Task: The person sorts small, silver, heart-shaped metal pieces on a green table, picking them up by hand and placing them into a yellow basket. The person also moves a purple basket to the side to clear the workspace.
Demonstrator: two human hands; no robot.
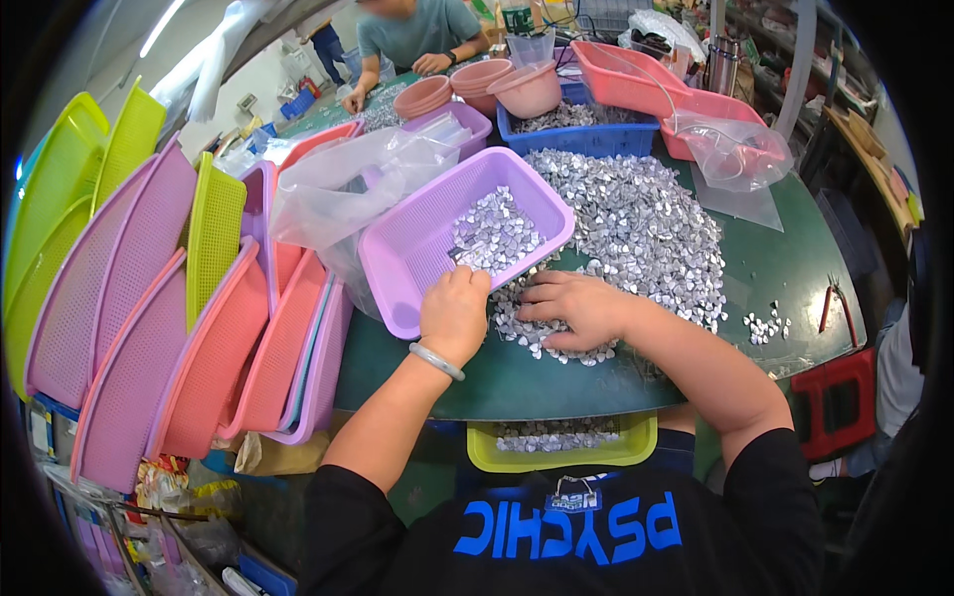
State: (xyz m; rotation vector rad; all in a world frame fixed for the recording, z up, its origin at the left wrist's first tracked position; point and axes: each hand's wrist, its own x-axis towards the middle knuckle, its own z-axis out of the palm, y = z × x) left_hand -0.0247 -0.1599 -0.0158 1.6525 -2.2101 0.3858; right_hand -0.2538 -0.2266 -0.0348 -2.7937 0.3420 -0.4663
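My left hand (455,316), with a pale bangle at its wrist, grips the near rim of a purple plastic basket (405,238). The basket is tilted, and a heap of small silvery pieces (495,228) lies inside it, toward its right side. Beside the basket, my right hand (571,308) rests palm down with fingers apart on loose pieces of the same kind; its fingertips are partly hidden among them. These pieces look flat and roughly heart-shaped. They belong to a wide pile (646,223) spread across the green table (517,382).
Stacked purple, coral and green baskets (214,348) crowd the left. A blue bin (631,139), pink bowls and coral trays stand behind the pile. Red-handled pliers (827,306) lie at right. Below the table edge sits a lime tray (636,442). A person (417,40) works across the table.
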